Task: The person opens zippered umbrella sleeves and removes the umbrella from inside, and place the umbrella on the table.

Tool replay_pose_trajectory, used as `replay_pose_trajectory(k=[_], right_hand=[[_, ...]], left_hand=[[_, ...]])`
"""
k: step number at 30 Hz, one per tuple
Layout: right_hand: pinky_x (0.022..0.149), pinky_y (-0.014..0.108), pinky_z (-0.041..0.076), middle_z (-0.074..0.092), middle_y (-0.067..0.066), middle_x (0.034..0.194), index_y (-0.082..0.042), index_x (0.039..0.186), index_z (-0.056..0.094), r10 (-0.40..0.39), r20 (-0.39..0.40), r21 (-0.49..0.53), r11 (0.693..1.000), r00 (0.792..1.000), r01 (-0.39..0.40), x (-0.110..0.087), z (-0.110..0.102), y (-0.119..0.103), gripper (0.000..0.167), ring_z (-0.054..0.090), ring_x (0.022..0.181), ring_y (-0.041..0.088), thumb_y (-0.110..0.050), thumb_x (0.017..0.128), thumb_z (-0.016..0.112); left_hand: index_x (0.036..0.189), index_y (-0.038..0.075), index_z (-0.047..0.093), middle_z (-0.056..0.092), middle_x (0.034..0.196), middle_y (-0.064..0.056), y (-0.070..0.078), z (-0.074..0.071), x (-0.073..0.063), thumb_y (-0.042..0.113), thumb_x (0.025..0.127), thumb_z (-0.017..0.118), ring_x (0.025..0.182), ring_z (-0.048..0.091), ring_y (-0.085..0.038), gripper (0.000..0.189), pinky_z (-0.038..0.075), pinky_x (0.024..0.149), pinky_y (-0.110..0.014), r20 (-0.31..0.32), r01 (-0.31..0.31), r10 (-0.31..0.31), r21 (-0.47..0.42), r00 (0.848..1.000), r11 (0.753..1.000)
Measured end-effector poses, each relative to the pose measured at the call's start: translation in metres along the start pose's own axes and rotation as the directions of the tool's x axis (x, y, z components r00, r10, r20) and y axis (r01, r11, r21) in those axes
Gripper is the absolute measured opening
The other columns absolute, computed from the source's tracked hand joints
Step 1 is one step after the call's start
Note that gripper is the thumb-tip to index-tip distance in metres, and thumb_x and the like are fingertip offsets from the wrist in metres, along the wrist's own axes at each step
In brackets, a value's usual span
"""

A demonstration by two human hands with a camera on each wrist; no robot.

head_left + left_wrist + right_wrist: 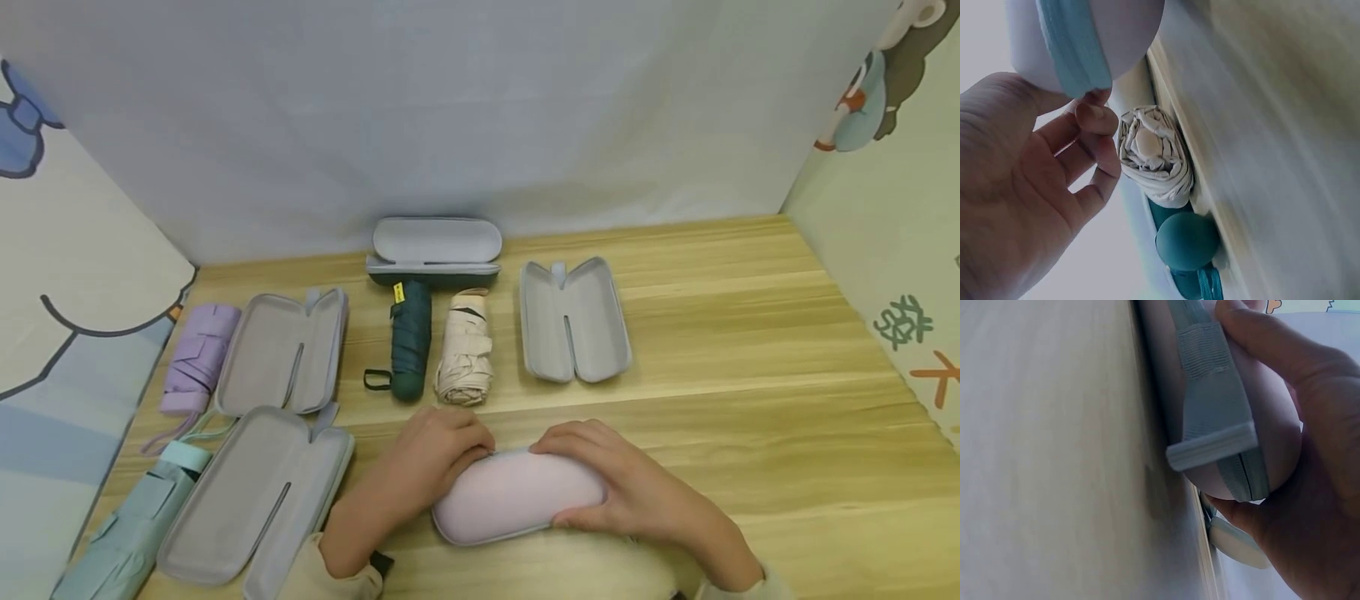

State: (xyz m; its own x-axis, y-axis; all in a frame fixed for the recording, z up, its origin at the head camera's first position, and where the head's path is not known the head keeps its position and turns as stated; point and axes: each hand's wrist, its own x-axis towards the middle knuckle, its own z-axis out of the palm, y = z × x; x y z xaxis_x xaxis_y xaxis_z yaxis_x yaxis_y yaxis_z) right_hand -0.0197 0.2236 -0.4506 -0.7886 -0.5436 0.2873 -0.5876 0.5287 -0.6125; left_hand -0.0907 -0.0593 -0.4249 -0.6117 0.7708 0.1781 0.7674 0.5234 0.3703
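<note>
A pale pink zip case (pixel 517 497), closed and rounded, lies on the table in front of me. My right hand (pixel 611 479) grips its right end, thumb on the near side and fingers over the far side. In the right wrist view a grey fabric tab (pixel 1219 400) sits across the zipper band at that end. My left hand (pixel 423 462) is at the case's far left edge, its curled fingertips pinching at the zipper band (pixel 1075 47); any zip pull there is hidden. Just beyond that hand lie a folded beige umbrella (pixel 465 350) and a dark green umbrella (pixel 410 342).
Opened grey-lined cases stand around: a dark green one (pixel 435 242) at the back, one (pixel 576 321) right of centre, a lilac-edged one (pixel 262 354) and a mint-edged one (pixel 225 500) on the left. A purple umbrella (pixel 198 354) and a mint umbrella (pixel 135 529) lie beside them.
</note>
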Motion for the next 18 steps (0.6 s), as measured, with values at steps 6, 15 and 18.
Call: replay_pose_trajectory(k=[6, 15, 18], right_hand=[[0.104, 0.036, 0.05, 0.061, -0.013, 0.138, -0.027, 0.141, 0.059, 0.019, 0.01, 0.014, 1.0, 1.0, -0.019, 0.0, -0.001, 0.001, 0.068, 0.055, 0.129, 0.011, -0.046, 0.082, 0.087], [0.106, 0.037, 0.049, 0.062, -0.011, 0.138, -0.027, 0.141, 0.06, 0.014, -0.003, -0.005, 1.0, 1.0, -0.014, 0.002, -0.005, 0.003, 0.068, 0.057, 0.129, 0.013, -0.045, 0.082, 0.087], [0.105, 0.037, 0.05, 0.063, -0.011, 0.137, -0.026, 0.141, 0.06, 0.017, -0.008, -0.017, 1.0, 1.0, -0.017, 0.001, -0.004, 0.003, 0.068, 0.057, 0.128, 0.012, -0.045, 0.082, 0.087]], left_hand=[[0.097, 0.023, 0.079, 0.071, 0.096, 0.007, 0.001, -0.004, -0.002, 0.024, 0.096, 0.074, 0.086, 0.068, -0.011, 0.005, 0.046, 0.078, -0.031, 0.003, 0.003, -0.003, 0.087, 1.0, 0.996], [0.096, 0.026, 0.076, 0.062, 0.099, 0.003, -0.004, -0.003, -0.012, 0.024, 0.093, 0.077, 0.085, 0.06, -0.014, 0.003, 0.043, 0.075, -0.031, -0.133, -0.045, 0.076, 0.222, 0.988, 0.974], [0.093, 0.025, 0.076, 0.061, 0.098, 0.002, -0.006, -0.001, -0.015, 0.02, 0.092, 0.079, 0.084, 0.059, -0.013, 0.005, 0.043, 0.075, -0.032, -0.163, -0.045, 0.086, 0.239, 0.983, 0.97]])
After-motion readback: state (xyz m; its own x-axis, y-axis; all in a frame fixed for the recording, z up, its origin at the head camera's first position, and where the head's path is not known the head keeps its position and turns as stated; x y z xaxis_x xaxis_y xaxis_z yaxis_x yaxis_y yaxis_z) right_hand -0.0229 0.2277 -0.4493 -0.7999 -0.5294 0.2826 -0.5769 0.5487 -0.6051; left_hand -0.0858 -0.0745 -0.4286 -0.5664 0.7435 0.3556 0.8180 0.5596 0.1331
